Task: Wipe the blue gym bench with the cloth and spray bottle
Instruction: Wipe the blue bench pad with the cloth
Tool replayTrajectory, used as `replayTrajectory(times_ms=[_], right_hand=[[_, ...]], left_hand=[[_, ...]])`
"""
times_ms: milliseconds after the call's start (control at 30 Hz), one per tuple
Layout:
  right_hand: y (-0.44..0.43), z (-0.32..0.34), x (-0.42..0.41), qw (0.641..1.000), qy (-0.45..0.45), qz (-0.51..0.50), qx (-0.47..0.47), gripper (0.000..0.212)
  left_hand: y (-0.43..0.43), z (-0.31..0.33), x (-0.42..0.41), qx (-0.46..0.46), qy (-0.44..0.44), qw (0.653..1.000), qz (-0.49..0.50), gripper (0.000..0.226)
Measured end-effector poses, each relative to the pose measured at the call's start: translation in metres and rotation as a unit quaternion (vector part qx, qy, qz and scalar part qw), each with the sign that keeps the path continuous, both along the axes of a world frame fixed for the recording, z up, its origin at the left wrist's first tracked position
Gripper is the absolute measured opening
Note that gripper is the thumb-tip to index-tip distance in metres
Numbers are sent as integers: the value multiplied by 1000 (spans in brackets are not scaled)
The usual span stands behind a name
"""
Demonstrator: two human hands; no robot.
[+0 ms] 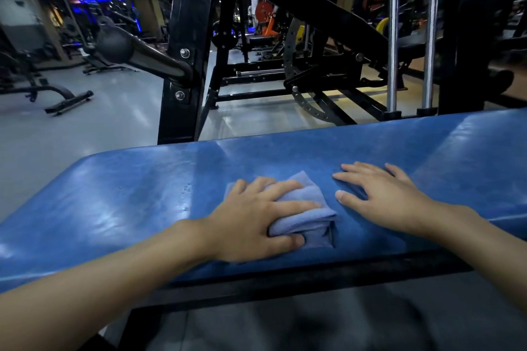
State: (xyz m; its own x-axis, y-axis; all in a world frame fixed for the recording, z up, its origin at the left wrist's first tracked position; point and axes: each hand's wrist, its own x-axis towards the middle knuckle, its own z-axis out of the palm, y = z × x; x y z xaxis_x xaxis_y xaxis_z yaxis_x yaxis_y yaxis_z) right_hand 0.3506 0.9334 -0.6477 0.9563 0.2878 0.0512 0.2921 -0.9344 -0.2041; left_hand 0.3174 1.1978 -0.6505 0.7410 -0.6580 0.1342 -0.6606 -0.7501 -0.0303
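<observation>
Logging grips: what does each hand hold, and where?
Left hand grips the folded light-blue cloth from above, thumb at its near edge. Right hand, flat on the blue padded bench, holds nothing.

The blue padded bench lies horizontal, its surface glossy. The folded light-blue cloth rests on its middle.

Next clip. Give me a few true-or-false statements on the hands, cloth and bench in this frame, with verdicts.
1. The left hand grips the cloth on the bench. True.
2. The right hand holds a spray bottle. False: it lies flat on the bench, holding nothing.
3. The cloth is spread out in a single layer. False: it is folded and bunched.
4. No spray bottle is in view. True.
</observation>
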Motion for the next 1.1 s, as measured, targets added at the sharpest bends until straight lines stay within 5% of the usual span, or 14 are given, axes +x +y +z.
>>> replayTrajectory(times_ms=[133,333,500,733,900,1033,1100], right_hand=[[19,-4,1,996,-32,20,75,48],[27,-10,-6,1000,-15,26,-1,50],[29,-8,-6,999,-18,23,-18,68],[33,-7,-8,999,-33,8,-33,69],[35,-4,-11,999,-24,-9,-41,55],[53,1,-12,995,-69,-9,68,45],[69,2,-15,994,-53,5,93,57]], left_hand=[[15,4,38,-20,43,998,37,65],[97,10,136,-49,63,969,232,88],[142,7,174,-62,45,936,343,66],[84,11,98,-40,46,981,182,80],[44,0,4,-39,-17,998,-54,58],[50,4,15,-49,29,997,-54,61],[56,5,37,-42,39,998,-20,64]])
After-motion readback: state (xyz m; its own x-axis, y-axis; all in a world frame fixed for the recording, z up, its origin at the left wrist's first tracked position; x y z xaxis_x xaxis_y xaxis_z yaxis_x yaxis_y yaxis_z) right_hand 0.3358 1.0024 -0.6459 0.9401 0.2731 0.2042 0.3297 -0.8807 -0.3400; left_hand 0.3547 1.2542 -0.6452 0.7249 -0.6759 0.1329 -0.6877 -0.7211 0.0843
